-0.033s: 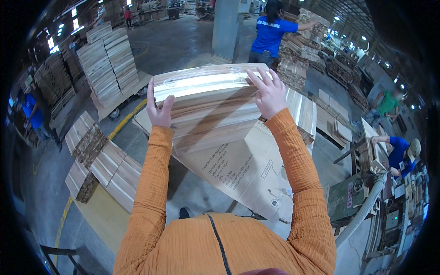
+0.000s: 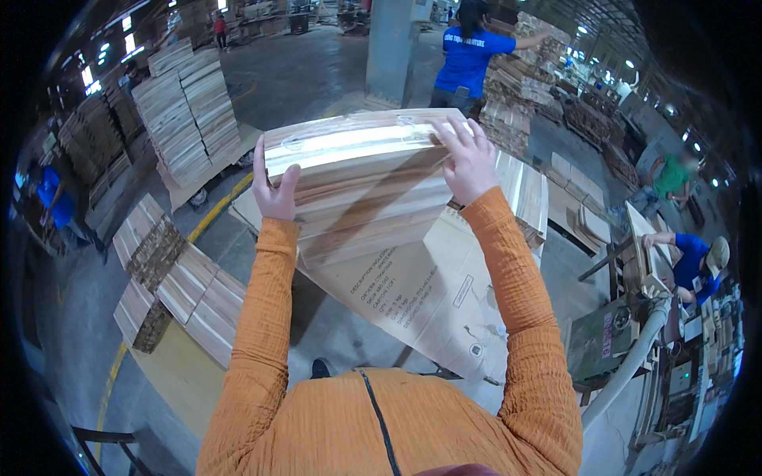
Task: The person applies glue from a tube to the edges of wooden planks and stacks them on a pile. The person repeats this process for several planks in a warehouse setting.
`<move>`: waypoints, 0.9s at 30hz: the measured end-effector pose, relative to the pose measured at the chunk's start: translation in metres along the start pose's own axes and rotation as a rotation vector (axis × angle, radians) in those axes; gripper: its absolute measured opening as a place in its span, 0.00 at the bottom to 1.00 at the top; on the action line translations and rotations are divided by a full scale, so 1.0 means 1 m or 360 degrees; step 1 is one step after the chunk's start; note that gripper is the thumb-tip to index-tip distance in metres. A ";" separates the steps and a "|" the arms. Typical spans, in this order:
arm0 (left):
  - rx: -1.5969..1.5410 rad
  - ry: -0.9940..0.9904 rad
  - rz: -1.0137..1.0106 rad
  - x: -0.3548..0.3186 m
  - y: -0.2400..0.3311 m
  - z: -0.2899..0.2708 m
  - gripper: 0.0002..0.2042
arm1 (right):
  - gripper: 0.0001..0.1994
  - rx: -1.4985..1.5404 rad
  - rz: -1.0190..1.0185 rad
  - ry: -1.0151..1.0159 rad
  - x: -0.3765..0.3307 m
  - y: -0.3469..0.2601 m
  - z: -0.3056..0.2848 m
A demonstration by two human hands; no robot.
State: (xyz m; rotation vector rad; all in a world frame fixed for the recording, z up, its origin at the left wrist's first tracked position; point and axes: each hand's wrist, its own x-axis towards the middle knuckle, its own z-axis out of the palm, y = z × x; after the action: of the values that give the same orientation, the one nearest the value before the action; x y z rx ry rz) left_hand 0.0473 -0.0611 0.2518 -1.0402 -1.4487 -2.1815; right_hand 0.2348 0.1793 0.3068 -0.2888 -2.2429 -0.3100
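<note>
A wooden board [image 2: 349, 136] with pale and brown strips lies across the top of a stack of boards [image 2: 373, 202] in front of me. My left hand [image 2: 274, 184] grips its left end, thumb on the near side and fingers along the end. At the right end, my right hand [image 2: 468, 163] holds the board, with fingers spread over the top edge and the thumb hidden. Both arms reach forward in orange sleeves. Under the stack is a flattened cardboard sheet [image 2: 432, 317] with printing on it.
Low board stacks [image 2: 198, 285] stand at left on a brown sheet, with a tall stack [image 2: 186, 119] behind. More boards [image 2: 522, 198] sit to the right. A person in blue [image 2: 464, 63] stands beyond, near a pillar [image 2: 389, 55]. Another person [image 2: 690, 266] works beside a green machine [image 2: 599, 341] and hose.
</note>
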 end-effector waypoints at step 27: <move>0.0175 0.0210 -0.0237 0.020 -0.044 -0.008 0.27 | 0.18 0.0680 0.2086 -0.0253 -0.413 0.043 -0.029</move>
State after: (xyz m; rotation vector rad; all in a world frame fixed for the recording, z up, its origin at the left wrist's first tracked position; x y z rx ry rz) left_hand 0.0033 -0.0470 0.2359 -0.7590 -1.6100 -2.1960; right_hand 0.5279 0.1683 0.0113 -1.4365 -1.7394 0.8819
